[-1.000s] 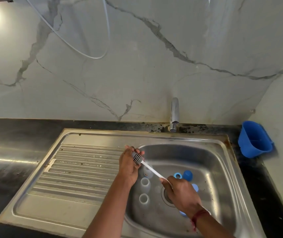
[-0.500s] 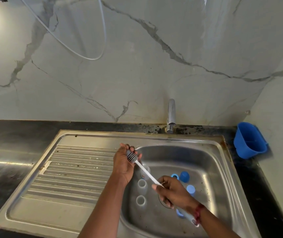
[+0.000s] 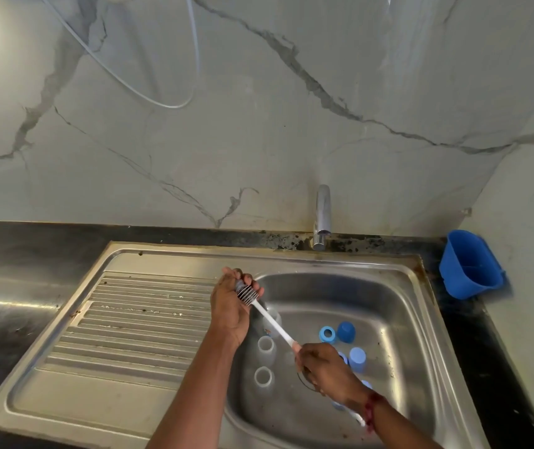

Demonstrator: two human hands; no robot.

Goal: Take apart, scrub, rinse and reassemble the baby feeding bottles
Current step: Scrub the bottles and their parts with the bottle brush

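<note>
My left hand (image 3: 231, 311) is over the sink's left edge, fingers curled round a small grey-blue bottle part (image 3: 239, 284) that is mostly hidden. The dark bristle head of a white bottle brush (image 3: 247, 294) presses against that part. My right hand (image 3: 327, 372) grips the brush handle low over the basin. Two clear bottles (image 3: 265, 346) (image 3: 263, 379) stand open-mouthed in the basin, with a third (image 3: 275, 317) behind the handle. A blue ring (image 3: 326, 334), a dark blue cap (image 3: 346, 332) and a light blue cap (image 3: 357, 359) lie on the basin floor.
The steel sink (image 3: 340, 265) has a ribbed drainboard (image 3: 136, 322) on its left. A chrome tap (image 3: 322, 218) stands at the back with no water running. A blue plastic holder (image 3: 469, 265) hangs on the right wall. Black counter surrounds the sink.
Both hands shifted slightly left and the brush handle moved a little in the right hand's grip. The bristle head stayed against the part in the left hand.
</note>
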